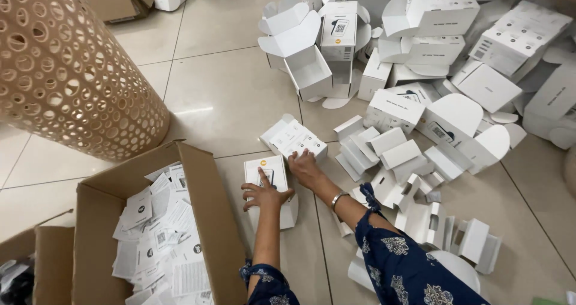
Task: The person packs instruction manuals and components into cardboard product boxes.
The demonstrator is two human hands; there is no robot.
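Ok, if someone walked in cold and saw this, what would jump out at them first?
Probably the big heap of open white boxes sprawled over the tiled floor at upper right. Next, the two hands at centre: the left hand pressing on a small closed white box, the right hand touching another white box. A cardboard carton of paper leaflets sits at lower left.

White boxes point(420, 53), brown carton point(210, 215) of white leaflets point(159, 233), beige floor tiles point(228, 95), tan perforated cylinder point(66, 71), navy floral sleeves point(402, 269).
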